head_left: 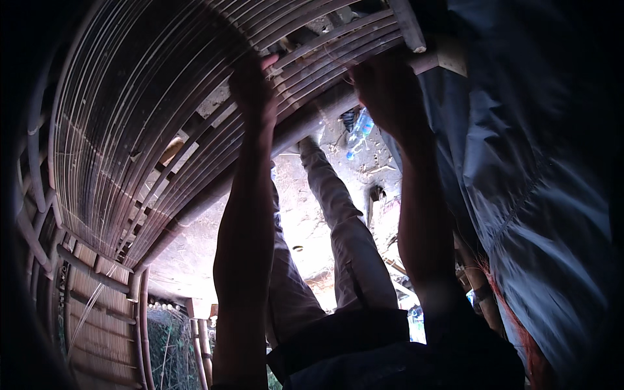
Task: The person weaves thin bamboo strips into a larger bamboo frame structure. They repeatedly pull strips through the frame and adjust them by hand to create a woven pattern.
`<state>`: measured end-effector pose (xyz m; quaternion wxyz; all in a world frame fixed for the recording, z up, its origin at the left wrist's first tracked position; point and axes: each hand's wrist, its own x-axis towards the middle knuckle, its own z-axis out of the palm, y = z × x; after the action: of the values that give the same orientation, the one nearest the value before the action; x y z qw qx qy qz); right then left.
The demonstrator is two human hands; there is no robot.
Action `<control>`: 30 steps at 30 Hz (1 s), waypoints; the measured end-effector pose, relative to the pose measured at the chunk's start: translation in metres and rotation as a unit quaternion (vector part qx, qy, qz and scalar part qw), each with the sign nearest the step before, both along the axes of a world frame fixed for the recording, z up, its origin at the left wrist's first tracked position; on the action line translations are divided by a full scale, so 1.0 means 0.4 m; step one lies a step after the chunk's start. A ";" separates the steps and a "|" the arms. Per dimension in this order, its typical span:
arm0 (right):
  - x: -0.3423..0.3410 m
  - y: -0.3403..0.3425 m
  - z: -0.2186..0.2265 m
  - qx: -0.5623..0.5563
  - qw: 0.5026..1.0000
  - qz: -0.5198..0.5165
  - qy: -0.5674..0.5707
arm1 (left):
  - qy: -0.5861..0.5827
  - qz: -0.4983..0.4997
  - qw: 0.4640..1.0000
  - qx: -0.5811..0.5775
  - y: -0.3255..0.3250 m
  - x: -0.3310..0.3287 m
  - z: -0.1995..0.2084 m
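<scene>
Head view: slatted platform [123, 123] lies up front; left hand [252, 88] over it, right hand [388, 91] by its edge pole [304, 126]. Both part-curled; too dark, can't tell any grip.

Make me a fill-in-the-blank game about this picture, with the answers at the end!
1. Of the left hand and the right hand, the ____ one is nearer the gray sheet.
2. Long bamboo slats run ____ one another (alongside or across).
3. A clear plastic bottle lies on the ____ (ground or slats).

Answers: right; alongside; ground.
</scene>
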<state>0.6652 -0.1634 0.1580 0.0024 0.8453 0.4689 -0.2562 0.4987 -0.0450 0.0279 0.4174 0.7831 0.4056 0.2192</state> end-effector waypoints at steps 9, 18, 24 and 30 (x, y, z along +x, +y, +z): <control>0.206 -0.199 -0.033 0.258 0.852 -0.185 -0.416 | 0.194 -0.041 0.974 0.108 -0.040 -0.035 0.093; 0.086 0.070 -0.079 0.022 0.951 -0.264 -0.161 | 0.334 -0.076 0.931 0.126 -0.094 -0.007 0.057; -0.076 0.160 -0.308 0.123 0.991 -0.024 -0.043 | 0.346 -0.178 0.919 -0.064 0.011 0.034 0.004; -0.018 0.193 -0.305 -0.088 0.746 -0.358 0.555 | 0.333 -0.122 0.908 -0.223 0.027 0.101 -0.139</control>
<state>0.6579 -0.0862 0.0360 -0.2754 0.6556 0.0258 -0.7026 0.5392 -0.0342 -0.0276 0.4455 0.7405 0.4604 -0.2032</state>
